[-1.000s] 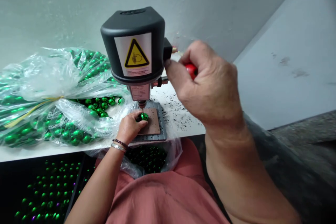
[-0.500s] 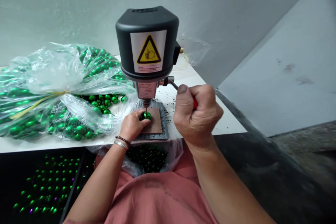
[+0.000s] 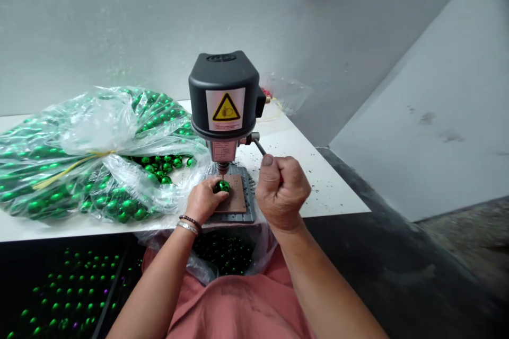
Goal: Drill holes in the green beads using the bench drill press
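A shiny green ball (image 3: 224,186) sits on a brown board (image 3: 237,200) on the grey base of a small drill press (image 3: 224,98). My left hand (image 3: 203,199) pinches the ball between thumb and fingers from the left, directly under the thin drill bit. The bit's tip meets the top of the ball; how deep it goes I cannot tell. On the press's right side, my right hand (image 3: 281,188) is wrapped around the feed lever (image 3: 260,146), its red grip mostly covered by the fingers.
A tied clear plastic bag (image 3: 95,127) of green balls spreads over the white table (image 3: 334,198) at left. An open bag (image 3: 264,246) holding more balls hangs below the front edge. Dark shavings surround the base. Several balls sit in a dark tray (image 3: 111,302) at lower left.
The camera view has shifted, so the press appears lower and smaller. My right hand appears closer to the press, still around the lever. My left hand keeps its hold on the ball.
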Demonstrator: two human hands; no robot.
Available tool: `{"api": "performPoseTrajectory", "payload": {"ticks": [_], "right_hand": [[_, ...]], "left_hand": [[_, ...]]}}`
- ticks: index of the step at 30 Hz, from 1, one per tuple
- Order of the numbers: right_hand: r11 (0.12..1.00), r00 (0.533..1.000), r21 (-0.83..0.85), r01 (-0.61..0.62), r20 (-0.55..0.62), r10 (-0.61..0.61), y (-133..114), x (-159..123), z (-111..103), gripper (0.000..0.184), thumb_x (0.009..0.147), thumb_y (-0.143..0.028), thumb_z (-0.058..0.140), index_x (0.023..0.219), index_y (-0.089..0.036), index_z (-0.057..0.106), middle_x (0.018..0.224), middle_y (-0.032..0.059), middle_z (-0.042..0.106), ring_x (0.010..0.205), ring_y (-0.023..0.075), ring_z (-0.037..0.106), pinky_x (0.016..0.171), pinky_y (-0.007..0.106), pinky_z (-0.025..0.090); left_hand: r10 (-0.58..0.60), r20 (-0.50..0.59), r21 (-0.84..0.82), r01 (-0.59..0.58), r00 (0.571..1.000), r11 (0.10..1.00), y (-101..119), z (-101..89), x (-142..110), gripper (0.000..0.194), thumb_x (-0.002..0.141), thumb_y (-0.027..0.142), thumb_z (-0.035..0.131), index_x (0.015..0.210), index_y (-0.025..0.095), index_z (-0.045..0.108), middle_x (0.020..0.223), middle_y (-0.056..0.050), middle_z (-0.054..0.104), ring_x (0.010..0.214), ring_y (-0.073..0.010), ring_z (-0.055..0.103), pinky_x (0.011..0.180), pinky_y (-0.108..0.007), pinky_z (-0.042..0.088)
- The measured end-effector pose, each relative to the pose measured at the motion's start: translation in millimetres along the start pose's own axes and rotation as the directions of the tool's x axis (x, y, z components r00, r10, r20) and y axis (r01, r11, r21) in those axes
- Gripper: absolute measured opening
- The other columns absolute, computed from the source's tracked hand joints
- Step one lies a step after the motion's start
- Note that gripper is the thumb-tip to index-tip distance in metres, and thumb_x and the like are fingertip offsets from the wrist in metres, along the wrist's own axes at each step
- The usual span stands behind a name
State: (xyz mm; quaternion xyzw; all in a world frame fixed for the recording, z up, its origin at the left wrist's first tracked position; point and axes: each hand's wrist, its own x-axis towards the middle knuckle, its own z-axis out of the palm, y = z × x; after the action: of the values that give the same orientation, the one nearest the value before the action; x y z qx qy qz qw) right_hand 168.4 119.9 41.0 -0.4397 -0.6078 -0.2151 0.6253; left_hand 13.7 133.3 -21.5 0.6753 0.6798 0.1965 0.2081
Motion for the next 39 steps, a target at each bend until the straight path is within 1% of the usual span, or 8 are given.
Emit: {"api": "performPoseTrajectory", "payload": {"ticks": [9, 13, 17, 23, 28, 34, 36, 39], "right_hand": [[0.999, 0.999, 0.041, -0.006, 0.043, 0.004, 4, -17, 0, 0.011, 0.08, -0.015, 0.052, 0.072, -0.018, 0.045, 0.057, -0.0042, 0.043, 0.053, 0.0044, 0.038, 0.051, 0.019, 0.032], [0.997, 0.995, 0.04, -0.069, 0.069, 0.066, -3, 35, -1, 0.02, 0.081, -0.024, 0.053, 0.066, -0.018, 0.043, 0.051, -0.0063, 0.037, 0.046, 0.0025, 0.029, 0.047, 0.019, 0.025], [0.963, 0.908, -0.011, -0.27, 0.331, 0.258, -6, 96, 5, 0.041, 0.083, -0.046, 0.045, 0.056, -0.017, 0.034, 0.049, -0.0049, 0.032, 0.048, 0.0035, 0.021, 0.05, 0.023, 0.017], [0.928, 0.864, -0.001, -0.372, 0.365, 0.346, -5, 106, 12, 0.046, 0.083, -0.05, 0.042, 0.054, -0.017, 0.031, 0.05, -0.0038, 0.031, 0.051, 0.0038, 0.021, 0.053, 0.023, 0.016], [0.94, 0.907, 0.093, -0.329, 0.308, 0.286, -3, 101, 13, 0.047, 0.083, -0.051, 0.043, 0.053, -0.017, 0.029, 0.049, -0.0043, 0.027, 0.051, 0.0037, 0.021, 0.053, 0.022, 0.019], [0.935, 0.899, 0.097, -0.341, 0.325, 0.294, -4, 102, 12, 0.046, 0.084, -0.047, 0.042, 0.053, -0.018, 0.025, 0.051, -0.0042, 0.025, 0.052, 0.0048, 0.035, 0.056, 0.022, 0.03], [0.936, 0.896, 0.083, -0.341, 0.329, 0.297, -4, 102, 12, 0.045, 0.085, -0.046, 0.041, 0.054, -0.018, 0.024, 0.051, -0.004, 0.025, 0.054, 0.0054, 0.039, 0.057, 0.022, 0.032], [0.942, 0.905, 0.093, -0.321, 0.324, 0.276, -3, 103, 13, 0.045, 0.086, -0.046, 0.039, 0.054, -0.019, 0.023, 0.05, -0.0037, 0.024, 0.056, 0.0056, 0.041, 0.058, 0.021, 0.032]], "left_hand": [[0.037, -0.011, -0.022, -0.037, 0.999, 0.999, 1, -0.7, 0, 0.04, 0.073, 0.032, 0.062, 0.112, 0.02, 0.064, 0.11, -0.007, 0.068, 0.101, -0.0226, 0.061, 0.086, -0.031, 0.044], [0.051, -0.029, -0.037, -0.052, 0.998, 0.998, 0, 0.1, -1, 0.036, 0.072, 0.029, 0.062, 0.108, 0.021, 0.065, 0.104, -0.006, 0.069, 0.095, -0.0214, 0.062, 0.083, -0.031, 0.045], [0.031, -0.008, -0.134, -0.032, 0.999, 0.99, 1, -13.9, -19, 0.036, 0.073, 0.031, 0.06, 0.108, 0.021, 0.065, 0.094, -0.004, 0.069, 0.083, -0.0178, 0.062, 0.077, -0.029, 0.046], [0.106, 0.196, -0.363, -0.028, 0.975, 0.931, -3, -37.7, -49, 0.047, 0.06, 0.04, 0.073, 0.101, 0.018, 0.067, 0.1, -0.007, 0.067, 0.09, -0.021, 0.06, 0.081, -0.03, 0.046], [-0.193, 0.2, -0.833, 0.271, 0.961, 0.483, -10, -27.5, -39, 0.031, 0.076, 0.048, 0.055, 0.081, 0.018, 0.059, 0.08, -0.004, 0.06, 0.076, -0.0167, 0.058, 0.067, -0.029, 0.05], [-0.175, 0.297, -0.943, 0.318, 0.939, 0.104, -11, -17.8, -30, 0.029, 0.064, 0.014, 0.066, 0.092, 0.014, 0.061, 0.087, -0.003, 0.061, 0.08, -0.0124, 0.06, 0.087, -0.032, 0.049], [-0.182, 0.281, -0.931, 0.314, 0.942, 0.186, -12, -15.5, -29, 0.041, 0.061, 0.014, 0.068, 0.101, 0.015, 0.061, 0.088, -0.003, 0.063, 0.079, -0.013, 0.061, 0.087, -0.033, 0.049], [-0.186, 0.082, -0.775, 0.18, 0.979, 0.606, -15, -10.3, -24, 0.045, 0.064, 0.023, 0.069, 0.108, 0.018, 0.062, 0.093, -0.005, 0.066, 0.089, -0.0186, 0.061, 0.09, -0.037, 0.046]]}}
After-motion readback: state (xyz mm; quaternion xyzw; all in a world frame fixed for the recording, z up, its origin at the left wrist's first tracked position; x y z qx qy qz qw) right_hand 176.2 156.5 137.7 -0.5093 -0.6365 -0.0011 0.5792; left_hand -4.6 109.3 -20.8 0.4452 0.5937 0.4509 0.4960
